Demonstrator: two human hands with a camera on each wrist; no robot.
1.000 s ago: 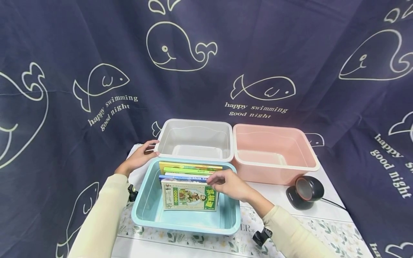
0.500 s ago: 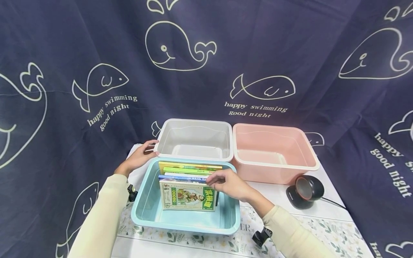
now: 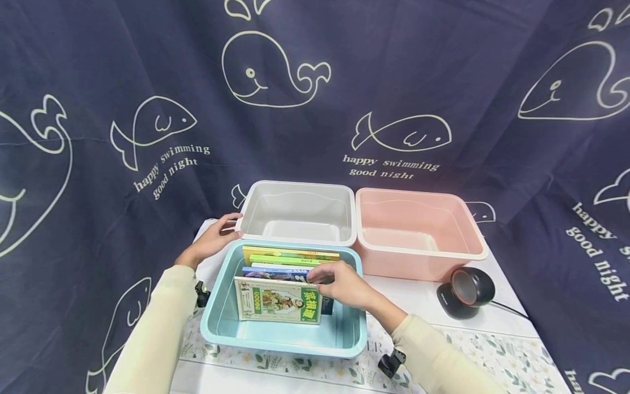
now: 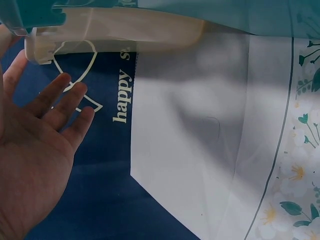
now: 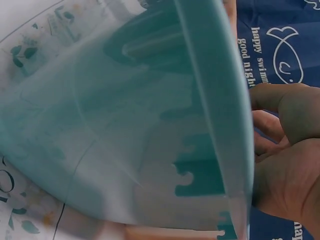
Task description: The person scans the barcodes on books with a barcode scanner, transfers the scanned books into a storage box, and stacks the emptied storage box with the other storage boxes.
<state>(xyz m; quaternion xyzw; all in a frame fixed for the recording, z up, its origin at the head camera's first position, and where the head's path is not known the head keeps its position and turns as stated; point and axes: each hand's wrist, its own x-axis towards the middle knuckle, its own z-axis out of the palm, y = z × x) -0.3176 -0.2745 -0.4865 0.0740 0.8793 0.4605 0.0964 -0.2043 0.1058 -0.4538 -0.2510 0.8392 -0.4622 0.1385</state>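
Observation:
My right hand [image 3: 344, 283] pinches the top right edge of a cream and green picture book [image 3: 275, 301], which stands upright inside the light blue bin [image 3: 285, 350]. Behind it stand several other books: a yellow one [image 3: 290, 253], a green one [image 3: 280, 260] and a blue one [image 3: 268, 272]. With its fingers spread, my left hand [image 3: 214, 239] touches the left rim of the grey bin [image 3: 295, 191]. In the left wrist view that hand [image 4: 42, 135] shows relaxed fingers. The blue bin's wall [image 5: 145, 120] fills the right wrist view and hides the book.
A pink bin [image 3: 418, 265] stands right of the grey one, and both show bare floors inside. Farther right sits a black, round-headed device [image 3: 467, 290] with a cable. A flowered runner [image 3: 482, 350] crosses the white table, and a dark blue fish-print curtain [image 3: 295, 142] hangs behind.
The right hand has drawn the cream and green book to the left and slightly forward, so a gap now shows between it and the blue book behind. The left hand has stayed put.

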